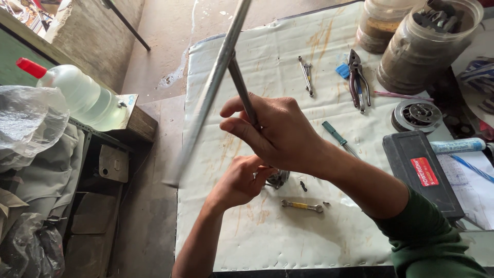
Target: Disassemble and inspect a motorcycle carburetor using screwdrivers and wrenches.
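My right hand [280,135] clamps the thin metal rod [242,87] upright while my left hand [241,181], just beneath, pinches the small metal fitting [278,178]; keeping both aligned seems key.

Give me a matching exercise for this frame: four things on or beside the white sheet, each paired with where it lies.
Things:
1. pliers
2. small spanner
3. clear bottle
4. dark case

Places:
A. left of the sheet, on a ledge
B. below the hands, near edge
C. far side, beside the plastic jars
D. right edge, by the sleeve

Pairs: 1-C, 2-B, 3-A, 4-D
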